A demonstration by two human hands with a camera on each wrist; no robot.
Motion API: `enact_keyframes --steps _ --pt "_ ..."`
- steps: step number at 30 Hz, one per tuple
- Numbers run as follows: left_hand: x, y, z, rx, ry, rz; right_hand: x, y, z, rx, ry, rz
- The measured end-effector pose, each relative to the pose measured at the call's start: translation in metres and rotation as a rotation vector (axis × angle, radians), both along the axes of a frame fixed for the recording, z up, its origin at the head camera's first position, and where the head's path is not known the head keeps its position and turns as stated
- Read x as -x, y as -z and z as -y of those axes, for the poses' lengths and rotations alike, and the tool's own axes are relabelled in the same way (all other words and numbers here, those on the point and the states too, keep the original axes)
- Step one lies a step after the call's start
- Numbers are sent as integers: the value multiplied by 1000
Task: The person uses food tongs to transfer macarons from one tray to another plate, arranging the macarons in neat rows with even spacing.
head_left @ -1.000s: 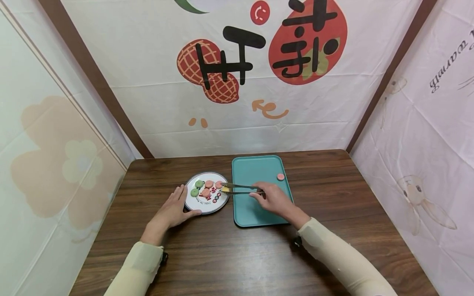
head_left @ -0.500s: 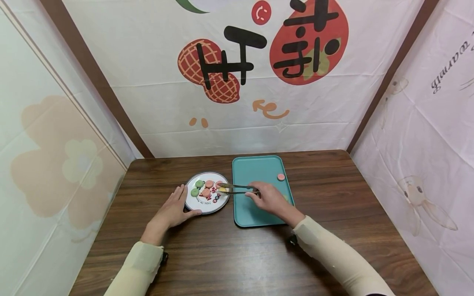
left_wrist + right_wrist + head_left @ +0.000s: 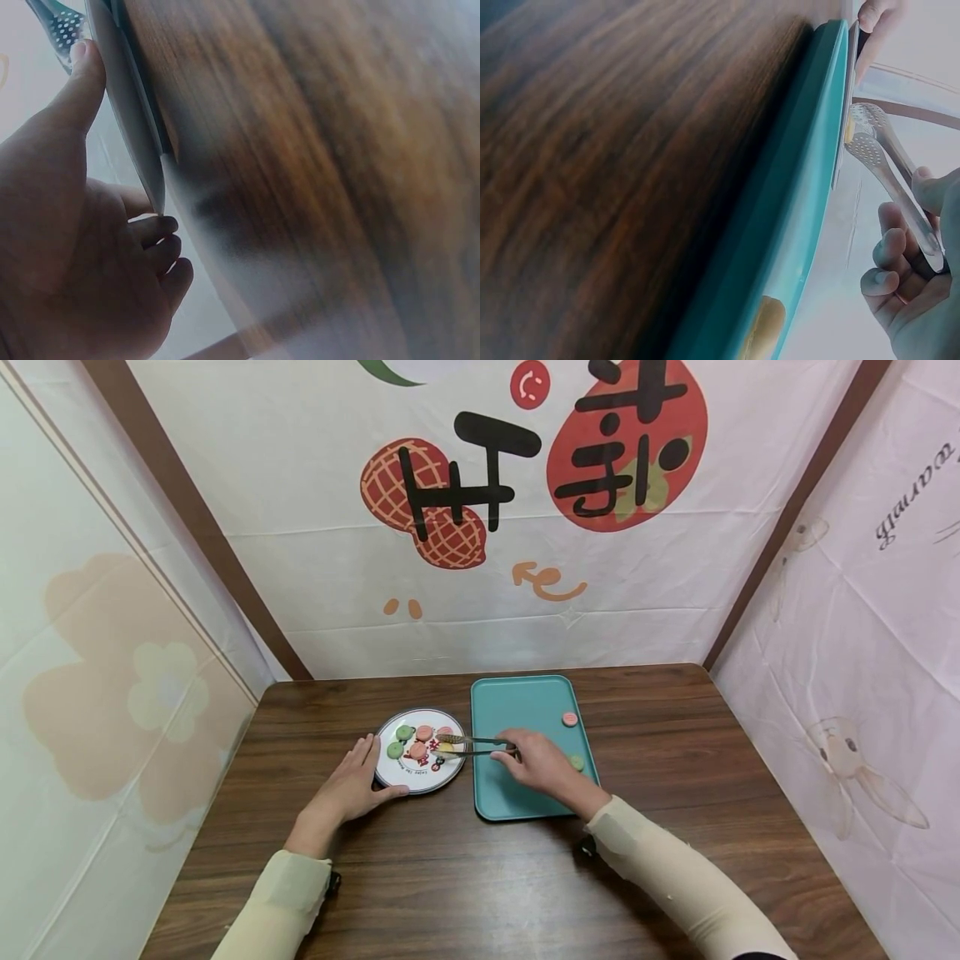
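Observation:
My right hand (image 3: 536, 760) grips metal tongs (image 3: 480, 741) above the blue-green tray (image 3: 517, 697). The perforated tips of the tongs reach left over the white round plate (image 3: 390, 772), one on each side of a small yellow macaron-like piece (image 3: 447, 747); whether they press on it, I cannot tell. Two green pieces (image 3: 405, 732) and several pink pieces (image 3: 417, 750) lie on the plate. Along its left and front rim rests my left hand (image 3: 348, 785), fingers extended and thumb spread; in the left wrist view the thumb (image 3: 88, 79) touches the rim.
On the tray's right side lie a pink piece (image 3: 570, 719) and a yellow-green piece (image 3: 577, 762), the latter close to my right wrist. Plate and tray stand side by side on a dark wooden table (image 3: 480, 885). Printed cloth walls (image 3: 337, 610) enclose the back and sides.
My right hand and the tongs have shifted left, further over the plate, and the yellow piece has moved slightly left too. The yellow-green piece on the tray has come into view. My left hand stays put.

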State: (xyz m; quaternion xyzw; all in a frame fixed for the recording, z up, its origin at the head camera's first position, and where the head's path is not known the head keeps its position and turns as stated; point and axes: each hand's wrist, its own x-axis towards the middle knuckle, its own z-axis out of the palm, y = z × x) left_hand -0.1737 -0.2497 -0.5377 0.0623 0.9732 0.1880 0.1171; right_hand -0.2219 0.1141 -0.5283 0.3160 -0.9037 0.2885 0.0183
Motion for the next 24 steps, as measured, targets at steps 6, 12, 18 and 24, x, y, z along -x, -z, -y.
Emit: enact_keyframes --steps 6,12,18,24 --pt "0 1 1 1 -3 0 2 3 3 9 -8 -6" --pt "1 1 1 2 -3 2 1 4 6 17 -2 -3" --pt "1 2 0 8 0 1 1 3 6 6 -6 0" --pt "0 1 0 6 -1 1 0 2 6 -2 2 15"
